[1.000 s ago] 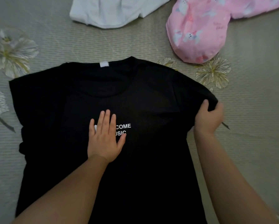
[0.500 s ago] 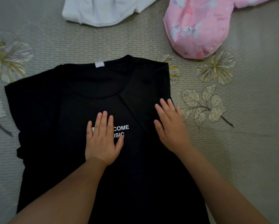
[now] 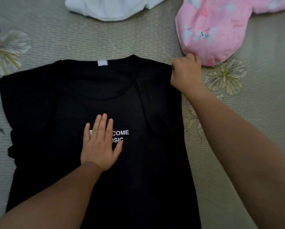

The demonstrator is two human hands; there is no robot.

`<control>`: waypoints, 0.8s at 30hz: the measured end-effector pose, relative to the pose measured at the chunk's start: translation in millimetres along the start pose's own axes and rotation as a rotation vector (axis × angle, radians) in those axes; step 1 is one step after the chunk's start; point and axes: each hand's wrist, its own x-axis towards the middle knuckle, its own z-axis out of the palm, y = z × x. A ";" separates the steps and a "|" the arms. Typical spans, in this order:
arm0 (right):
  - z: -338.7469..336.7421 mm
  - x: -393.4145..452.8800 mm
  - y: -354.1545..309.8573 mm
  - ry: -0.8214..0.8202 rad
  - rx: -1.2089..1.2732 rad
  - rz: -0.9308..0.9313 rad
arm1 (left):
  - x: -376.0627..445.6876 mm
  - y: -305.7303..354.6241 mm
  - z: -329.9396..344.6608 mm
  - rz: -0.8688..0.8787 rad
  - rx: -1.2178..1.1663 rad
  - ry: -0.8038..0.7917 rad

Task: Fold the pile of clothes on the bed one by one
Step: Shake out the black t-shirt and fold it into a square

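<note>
Spread front-up across the grey-green woven bed cover (image 3: 237, 187) with its printed pale flowers and leaves, a black short-sleeved cotton T-shirt (image 3: 59, 113) takes up the middle of the view, its round neckline with a small white label (image 3: 102, 62) pointing away from the person and its hem running out of the bottom edge. The left hand (image 3: 99, 146) lies flat on the chest of the shirt, fingers straight and close together, thumb out to the side, covering the start of the white lettering (image 3: 120, 135) so that only "COME" and "USIC" can be read. The right hand (image 3: 185, 74) is at the shirt's right shoulder corner, fingers curled into a fist that pinches the black fabric there; the right sleeve is folded inward over the body, making a straight edge down that side. The other sleeve lies out flat. Just beyond the right hand, almost touching its knuckles, sits a bunched pink garment with a white rabbit print (image 3: 217, 27). Farther left along the top edge lies a crumpled white garment (image 3: 110, 9), well apart from the shirt.
</note>
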 end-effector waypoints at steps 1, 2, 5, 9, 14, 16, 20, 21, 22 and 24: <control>2.4 0.0 1.4 -0.009 -0.006 0.008 | 0.5 0.5 -0.7 0.006 0.004 0.014; 4.5 -1.9 1.3 -0.012 -0.010 0.015 | 1.0 0.5 -1.2 0.018 0.014 0.030; 7.4 -21.3 -6.4 0.057 0.074 0.109 | 1.9 -0.1 -2.4 0.041 0.049 0.037; 12.2 -103.4 -41.5 0.274 0.307 0.168 | 1.0 0.8 -3.5 0.022 0.033 -0.033; 36.7 -238.6 -104.8 0.017 0.191 0.098 | -0.8 -1.1 0.9 0.005 0.005 -0.030; 43.3 -261.7 -114.0 -0.096 0.123 0.074 | -1.2 -2.4 1.9 0.013 0.001 -0.026; 46.8 -261.8 -112.5 -0.160 0.113 0.113 | -2.5 -1.0 3.0 0.024 0.007 -0.033; 46.2 -261.5 -112.7 -0.184 0.119 0.113 | -2.5 -0.8 3.0 0.018 0.011 -0.042; 44.7 -261.7 -113.2 -0.202 0.128 0.116 | -2.4 -1.2 3.2 0.011 0.010 -0.042; 41.1 -259.9 -114.3 -0.216 0.148 0.128 | -2.1 -2.6 3.7 0.018 0.000 -0.024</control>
